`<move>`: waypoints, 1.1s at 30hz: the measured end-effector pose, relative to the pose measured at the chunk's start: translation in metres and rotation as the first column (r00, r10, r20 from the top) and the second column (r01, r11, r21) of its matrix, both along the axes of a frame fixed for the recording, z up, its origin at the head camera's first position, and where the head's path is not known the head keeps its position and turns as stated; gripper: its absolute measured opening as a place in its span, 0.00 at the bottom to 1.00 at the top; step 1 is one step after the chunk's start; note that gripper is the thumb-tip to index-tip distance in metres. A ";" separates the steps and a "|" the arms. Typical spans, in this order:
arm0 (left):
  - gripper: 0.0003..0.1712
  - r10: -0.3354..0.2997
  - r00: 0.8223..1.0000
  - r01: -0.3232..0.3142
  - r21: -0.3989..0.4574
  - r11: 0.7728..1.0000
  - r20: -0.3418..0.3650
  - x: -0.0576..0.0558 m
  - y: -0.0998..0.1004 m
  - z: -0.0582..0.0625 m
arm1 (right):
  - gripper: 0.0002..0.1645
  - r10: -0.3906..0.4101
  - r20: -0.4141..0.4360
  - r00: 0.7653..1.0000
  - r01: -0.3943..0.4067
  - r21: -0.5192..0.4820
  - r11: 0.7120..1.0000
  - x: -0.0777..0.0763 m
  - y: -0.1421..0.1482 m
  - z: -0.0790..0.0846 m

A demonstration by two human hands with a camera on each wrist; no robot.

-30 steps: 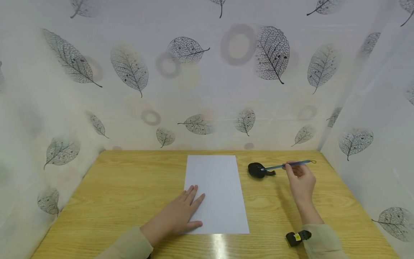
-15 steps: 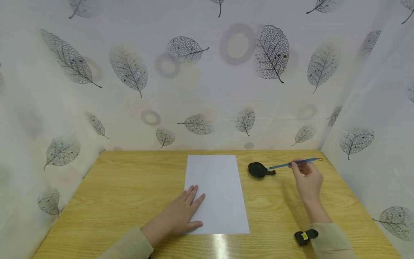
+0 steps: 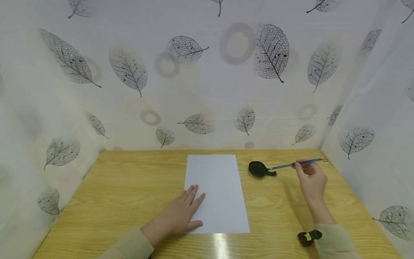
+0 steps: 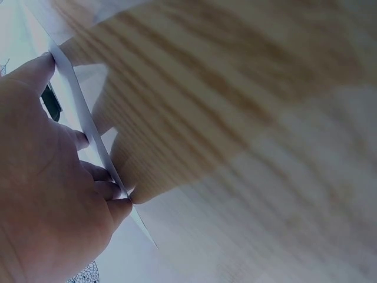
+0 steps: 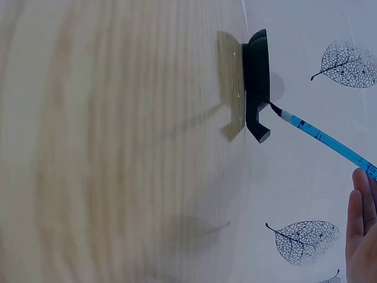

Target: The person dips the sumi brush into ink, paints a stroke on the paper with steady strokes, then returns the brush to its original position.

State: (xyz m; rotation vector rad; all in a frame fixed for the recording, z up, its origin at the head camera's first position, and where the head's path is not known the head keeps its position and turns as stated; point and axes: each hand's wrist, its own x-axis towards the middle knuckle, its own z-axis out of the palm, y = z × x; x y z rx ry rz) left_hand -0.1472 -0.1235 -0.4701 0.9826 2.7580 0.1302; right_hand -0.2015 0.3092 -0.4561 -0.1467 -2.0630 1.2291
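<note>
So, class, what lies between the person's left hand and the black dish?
From the left hand, first a blank stretch of the white paper sheet, then a narrow bare strip of wooden tabletop beside the black dish. The head view shows this.

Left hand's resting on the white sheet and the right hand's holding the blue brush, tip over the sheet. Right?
No: the blue brush has its tip at the black dish, not over the white sheet; see the head view. The rest holds: left hand on the sheet, right hand holding the brush.
</note>
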 end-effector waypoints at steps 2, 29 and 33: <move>0.49 0.000 1.000 0.000 -0.001 1.000 -0.001 0.000 0.000 0.000 | 0.07 -0.004 -0.006 1.000 0.004 0.005 1.000 0.000 0.001 0.000; 0.48 0.000 1.000 0.000 0.008 1.000 -0.013 0.001 0.000 0.000 | 0.07 -0.004 -0.010 1.000 0.004 0.023 1.000 0.001 0.000 0.004; 0.48 -0.001 1.000 0.001 0.006 1.000 -0.009 0.002 -0.001 0.001 | 0.07 0.001 -0.010 1.000 -0.001 0.015 1.000 0.001 -0.001 0.004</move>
